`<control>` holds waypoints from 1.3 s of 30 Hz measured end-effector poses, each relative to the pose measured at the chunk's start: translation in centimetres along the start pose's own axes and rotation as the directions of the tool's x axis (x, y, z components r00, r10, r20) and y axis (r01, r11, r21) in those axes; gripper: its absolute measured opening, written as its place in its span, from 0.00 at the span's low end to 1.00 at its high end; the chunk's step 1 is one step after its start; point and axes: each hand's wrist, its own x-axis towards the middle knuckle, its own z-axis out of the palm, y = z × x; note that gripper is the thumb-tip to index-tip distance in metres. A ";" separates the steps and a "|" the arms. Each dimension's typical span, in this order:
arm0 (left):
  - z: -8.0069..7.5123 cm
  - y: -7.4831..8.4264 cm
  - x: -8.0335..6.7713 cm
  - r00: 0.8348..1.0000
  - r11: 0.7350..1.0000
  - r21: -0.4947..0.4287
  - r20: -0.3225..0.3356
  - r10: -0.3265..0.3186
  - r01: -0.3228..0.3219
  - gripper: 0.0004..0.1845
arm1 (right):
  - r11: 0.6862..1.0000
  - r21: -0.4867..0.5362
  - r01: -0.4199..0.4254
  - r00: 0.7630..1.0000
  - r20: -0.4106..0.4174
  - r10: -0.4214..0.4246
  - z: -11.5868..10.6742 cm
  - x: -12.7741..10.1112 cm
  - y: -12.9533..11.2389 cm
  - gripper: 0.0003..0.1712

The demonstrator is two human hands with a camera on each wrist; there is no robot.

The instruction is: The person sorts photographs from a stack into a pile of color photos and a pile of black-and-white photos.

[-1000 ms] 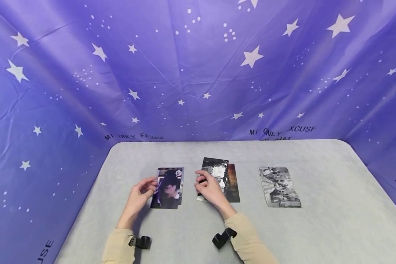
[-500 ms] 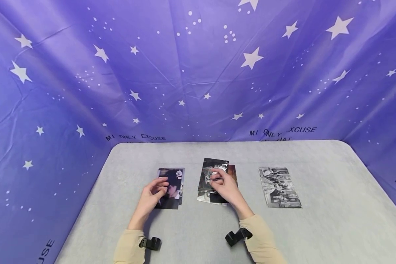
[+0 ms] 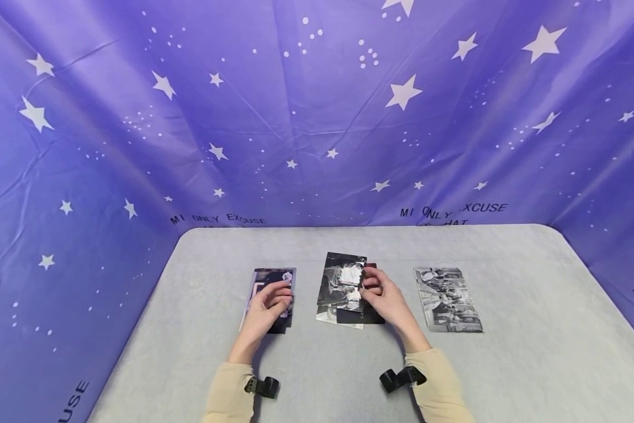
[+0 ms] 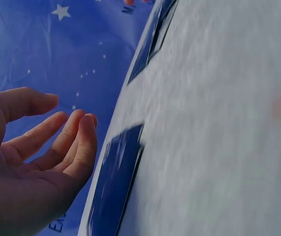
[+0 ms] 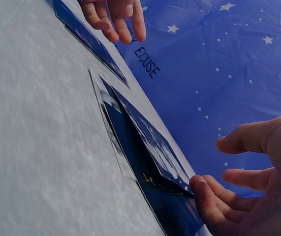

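Note:
In the head view, a black-and-white photo card (image 3: 340, 284) lies on top of the middle pile, tilted across the cards below, one of which is a dark card (image 3: 369, 317). My right hand (image 3: 392, 302) is at its right edge. A fingertip touches or nearly touches the card's corner in the right wrist view, with the thumb held well apart. Over the left pile hovers my left hand (image 3: 266, 311), fingers loosely bent and holding nothing. It partly hides a dark portrait card (image 3: 266, 275); the left wrist view shows a gap between hand and pile (image 4: 115, 182).
A stack of black-and-white cards (image 3: 450, 301) lies on the right side of the grey table (image 3: 533, 364). Purple cloth (image 3: 295, 117) with white stars stands around the back and sides. Black wrist cameras hang below both sleeves.
Both hands have moved right. My right hand has passed across the middle pile to its right edge, uncovering the top card. My left hand has shifted from the left pile's edge to above it.

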 end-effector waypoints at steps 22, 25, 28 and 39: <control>4.9 -0.4 2.4 0.995 0.988 -0.141 0.082 -0.050 0.061 0.29 | 0.993 0.097 -0.064 0.995 0.082 0.056 -1.0 -0.4 -0.1 0.44; 5.1 -0.7 2.7 0.993 0.985 -0.153 0.093 -0.068 0.082 0.30 | 0.988 0.133 -0.077 0.994 0.094 0.064 -0.7 -0.4 0.0 0.47; 5.3 -0.7 2.7 0.993 0.982 -0.164 0.091 -0.082 0.096 0.30 | 0.985 0.155 -0.080 0.993 0.097 0.065 -0.4 -0.4 0.1 0.49; 5.6 -1.0 2.3 0.990 0.979 -0.160 0.090 -0.111 0.124 0.31 | 0.980 0.188 -0.071 0.995 0.086 0.056 -0.3 -0.7 0.5 0.50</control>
